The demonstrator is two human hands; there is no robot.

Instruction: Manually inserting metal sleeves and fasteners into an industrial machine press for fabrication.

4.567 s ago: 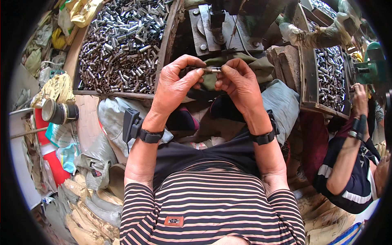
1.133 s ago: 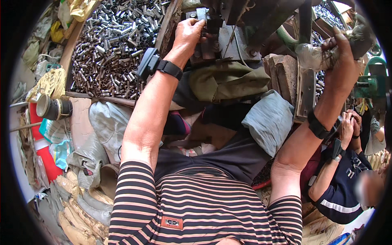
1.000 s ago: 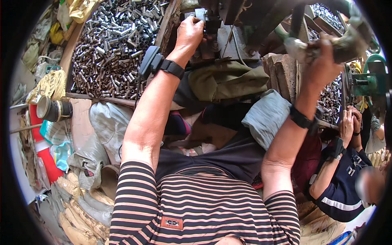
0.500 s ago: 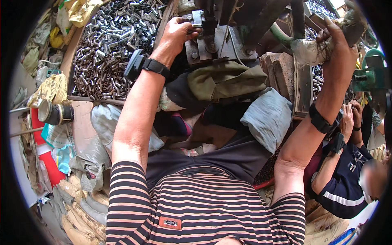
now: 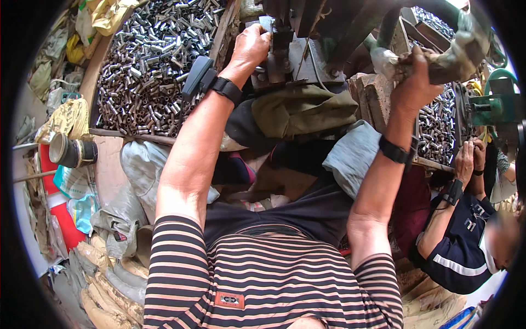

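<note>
One blue cloth [image 5: 350,156] lies on our right, a green cloth [image 5: 304,112] farther out. Tubes [image 5: 159,66] fill the box [image 5: 131,135] on our left. Our right hand [image 5: 413,88] wraps its fingers round the bar [image 5: 452,66]. Our left hand [image 5: 252,46] is at the press [image 5: 283,41]; we cannot tell if its fingers grip.

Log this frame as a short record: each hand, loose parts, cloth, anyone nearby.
Left hand: at the metal block; anything in its fingers is hidden
Right hand: gripping the wrapped handle
Loose parts: small metal tubes, heaped in a wooden tray at left; more at right
Cloth: olive cloth, rumpled
Nearby: co-worker at right, hands near a green machine
</note>
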